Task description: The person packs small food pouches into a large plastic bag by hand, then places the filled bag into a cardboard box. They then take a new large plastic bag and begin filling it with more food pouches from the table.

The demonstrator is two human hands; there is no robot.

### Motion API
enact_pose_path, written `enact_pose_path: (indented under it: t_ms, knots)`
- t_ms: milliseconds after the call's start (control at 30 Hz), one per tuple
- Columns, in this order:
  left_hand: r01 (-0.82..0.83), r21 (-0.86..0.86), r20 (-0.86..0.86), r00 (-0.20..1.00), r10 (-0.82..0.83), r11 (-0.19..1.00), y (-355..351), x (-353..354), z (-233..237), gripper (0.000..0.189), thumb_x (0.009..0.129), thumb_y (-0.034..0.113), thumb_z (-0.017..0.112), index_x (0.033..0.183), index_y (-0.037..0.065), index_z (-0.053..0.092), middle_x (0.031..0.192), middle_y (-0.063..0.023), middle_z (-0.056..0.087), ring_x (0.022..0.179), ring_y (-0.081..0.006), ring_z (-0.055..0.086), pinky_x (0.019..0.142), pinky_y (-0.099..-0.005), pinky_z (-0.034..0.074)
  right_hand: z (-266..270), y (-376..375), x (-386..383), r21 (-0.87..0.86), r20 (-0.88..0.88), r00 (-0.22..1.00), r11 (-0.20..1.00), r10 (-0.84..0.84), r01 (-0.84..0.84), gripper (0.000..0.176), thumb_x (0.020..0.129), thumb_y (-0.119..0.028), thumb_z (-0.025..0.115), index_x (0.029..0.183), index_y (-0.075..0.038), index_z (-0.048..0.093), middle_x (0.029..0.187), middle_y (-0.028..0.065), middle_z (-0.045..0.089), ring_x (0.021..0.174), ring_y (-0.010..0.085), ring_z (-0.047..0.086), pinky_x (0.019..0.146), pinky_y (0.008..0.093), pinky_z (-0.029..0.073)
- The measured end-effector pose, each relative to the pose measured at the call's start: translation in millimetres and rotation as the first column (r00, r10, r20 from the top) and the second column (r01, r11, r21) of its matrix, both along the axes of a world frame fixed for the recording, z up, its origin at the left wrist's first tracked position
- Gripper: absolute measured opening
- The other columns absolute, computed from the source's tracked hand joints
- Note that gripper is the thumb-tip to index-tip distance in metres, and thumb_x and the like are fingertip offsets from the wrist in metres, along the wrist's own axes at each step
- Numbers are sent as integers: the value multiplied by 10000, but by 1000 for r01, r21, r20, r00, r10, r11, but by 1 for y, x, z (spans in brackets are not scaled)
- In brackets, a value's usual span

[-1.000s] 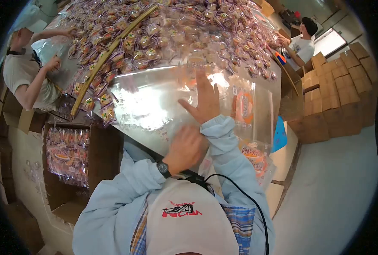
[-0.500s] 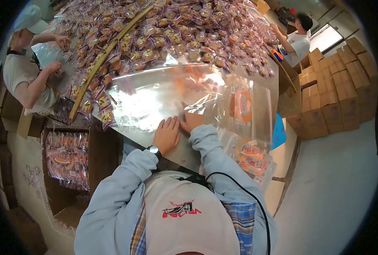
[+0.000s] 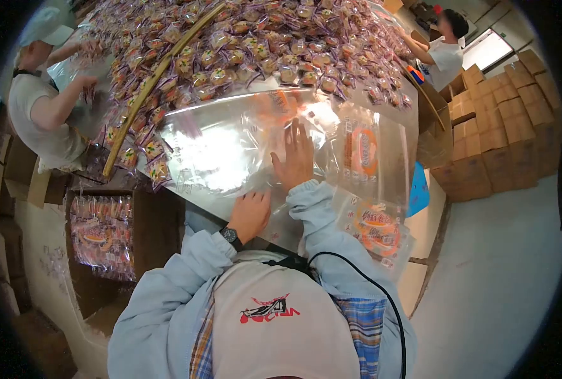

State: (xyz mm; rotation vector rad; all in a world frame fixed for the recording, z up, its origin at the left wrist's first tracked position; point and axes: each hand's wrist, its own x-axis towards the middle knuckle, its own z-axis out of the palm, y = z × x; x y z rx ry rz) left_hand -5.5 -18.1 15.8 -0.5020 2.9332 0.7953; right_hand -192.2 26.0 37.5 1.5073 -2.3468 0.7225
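A large clear plastic bag [image 3: 214, 148] with orange-red print lies flat on the shiny metal table. My right hand [image 3: 295, 155] is spread over its right part, fingers stretched away from me and thumb out to the left. At the bag's near edge is my left hand [image 3: 251, 213], its fingers bent together over the plastic and the fingertips hidden. A dark watch is on that wrist. More printed clear bags [image 3: 361, 155] lie to the right of my right hand, and others [image 3: 379, 230] overlap the table's near right corner.
Small wrapped cakes [image 3: 255, 47] are heaped across the far table, with a long yellowish strip [image 3: 161, 79] along the left. An open carton [image 3: 157, 234] of filled bags stands at lower left. Co-workers [image 3: 41, 114] are at left and far right; stacked cartons [image 3: 508, 132] stand right.
My right hand has slid forward over the bag and spread out. My left hand has drawn slightly back toward me, its fingers now bent. The left co-worker's hands have moved.
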Motion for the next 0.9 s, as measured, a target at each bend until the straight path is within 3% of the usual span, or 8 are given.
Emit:
enact_pose_path:
  t_ms: [133, 200, 333, 500, 633, 733, 767, 900]
  knots:
    - [26, -369, -139, 987, -82, 929, -17, -26, 10, 476, 899, 236, 669, 1318, 19, 605, 1344, -192, 579, 1342, -359, 494, 1148, -527, 359, -30, -9, 8, 62, -134, 991, 998, 21, -13, 816, 871, -285, 762, 1567, -71, 393, 1634, 179, 373, 1462, 373, 413, 1186, 627, 289]
    - [-46, -568, -244, 963, -114, 821, -25, -34, -14, 523, 900, 283, 678, 1344, 23, 586, 1404, -198, 540, 1423, -371, 426, 1182, -551, 324, -28, -1, 10, 136, 108, 990, 988, -88, 73, 819, 880, -308, 757, 1577, -92, 384, 1633, 176, 373, 1450, 360, 430, 1163, 654, 301]
    - [-260, -324, -180, 961, 210, 910, -32, -22, -67, 670, 948, 472, 629, 1400, -14, 532, 1513, -264, 449, 1485, -394, 352, 1202, -593, 270, -75, 18, -6, 401, 125, 966, 902, -225, 159, 840, 890, -333, 743, 1596, -100, 353, 1579, 180, 447, 1390, 361, 489, 1111, 661, 349]
    - [-93, -148, 184, 976, 120, 985, -42, -37, -3, 520, 993, 293, 575, 1415, -5, 519, 1200, -160, 639, 1110, -300, 597, 898, -482, 473, -63, 12, -10, 402, 369, 870, 900, -328, 168, 832, 905, -362, 714, 1600, -96, 343, 1456, 170, 567, 1293, 376, 554, 1082, 645, 382]
    - [-7, -523, -224, 966, -129, 852, -69, -61, -38, 702, 937, 488, 663, 1483, 73, 510, 1507, -164, 515, 1423, -322, 456, 1108, -532, 401, -67, 9, -9, 290, 163, 971, 949, -175, 123, 860, 892, -426, 708, 1601, -94, 351, 1541, 143, 499, 1391, 345, 490, 1151, 566, 369]
    - [159, -411, 159, 982, -101, 898, -68, -55, -22, 1013, 819, 726, 677, 1591, 137, 386, 1673, -158, 304, 1558, -352, 253, 1200, -676, 226, -60, 9, 3, 411, 102, 974, 900, -203, 145, 920, 855, -455, 758, 1596, -82, 361, 1588, 156, 448, 1452, 346, 434, 1195, 566, 311]
    - [93, -334, 123, 991, -54, 938, -66, -49, -30, 1154, 739, 832, 664, 1619, 158, 342, 1666, -182, 310, 1564, -383, 219, 1147, -787, 179, -54, 13, 8, 351, 74, 966, 914, -246, 206, 931, 850, -452, 771, 1595, -77, 358, 1608, 175, 413, 1454, 365, 425, 1204, 558, 302]
    - [-34, -247, 62, 997, 51, 968, -38, -31, -45, 964, 845, 721, 655, 1587, 162, 398, 1661, -171, 324, 1525, -348, 323, 1126, -771, 239, -58, 20, -3, -49, 21, 929, 927, -371, 371, 946, 830, -438, 807, 1582, -65, 369, 1626, 209, 378, 1457, 395, 410, 1204, 542, 300]
